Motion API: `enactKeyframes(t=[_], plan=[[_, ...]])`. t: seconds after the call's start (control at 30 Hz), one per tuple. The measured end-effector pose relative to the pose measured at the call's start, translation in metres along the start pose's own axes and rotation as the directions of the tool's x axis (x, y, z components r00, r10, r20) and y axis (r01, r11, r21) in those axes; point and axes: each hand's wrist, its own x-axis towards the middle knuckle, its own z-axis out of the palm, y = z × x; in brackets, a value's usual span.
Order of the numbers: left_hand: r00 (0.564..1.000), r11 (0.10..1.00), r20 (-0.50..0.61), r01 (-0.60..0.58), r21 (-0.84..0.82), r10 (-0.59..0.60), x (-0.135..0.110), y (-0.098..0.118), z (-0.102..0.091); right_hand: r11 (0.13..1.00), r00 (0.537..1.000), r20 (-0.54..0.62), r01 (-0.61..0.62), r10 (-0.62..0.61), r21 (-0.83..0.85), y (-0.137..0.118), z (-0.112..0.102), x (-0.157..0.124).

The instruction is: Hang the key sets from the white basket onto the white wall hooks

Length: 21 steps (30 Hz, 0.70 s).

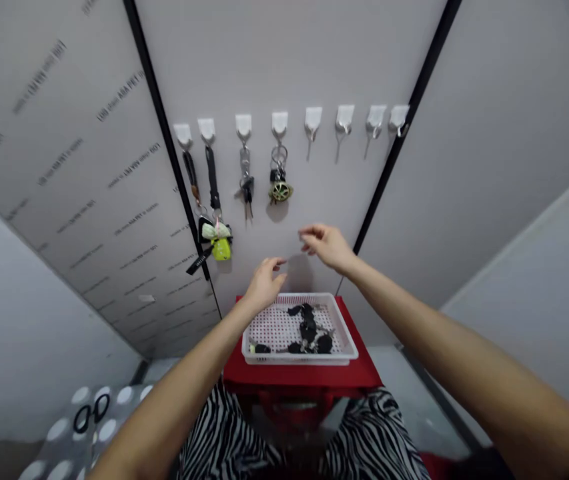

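My left hand (265,283) is just above the back left rim of a white plastic basket (297,359), its fingers apart and nothing in them. Higher up and to the right, my right hand (327,245) is in front of the wall, fingers loosely curved, with nothing seen in it. Several bunches of keys with black fobs (308,327) lie in the basket. On the wall hooks hang a key ring with a round gold charm (281,191), a bunch of keys (247,187), and two black straps, one (212,177) with a yellow-green charm (221,249) at its end.
The basket stands on a red stool or table (304,380) in front of my knees. Bare white hooks (345,117) continue along the wall at the right. A dark strip (389,160) runs down the wall there. Scissors (91,413) lie on a spotted surface at lower left.
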Motion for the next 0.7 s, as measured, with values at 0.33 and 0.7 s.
enactKeyframes(t=[0.33, 0.7], plan=[[0.893, 0.981, 0.445, -0.021, 0.191, -0.068, -0.055, -0.040, 0.074, 0.849, 0.899, 0.437, 0.202, 0.037, -0.488, 0.092, 0.041, -0.105], [0.845, 0.964, 0.489, 0.105, 0.244, -0.216, -0.061, -0.037, 0.074, 0.838, 0.887, 0.460, 0.270, -0.025, -0.475, 0.089, 0.044, -0.107]])
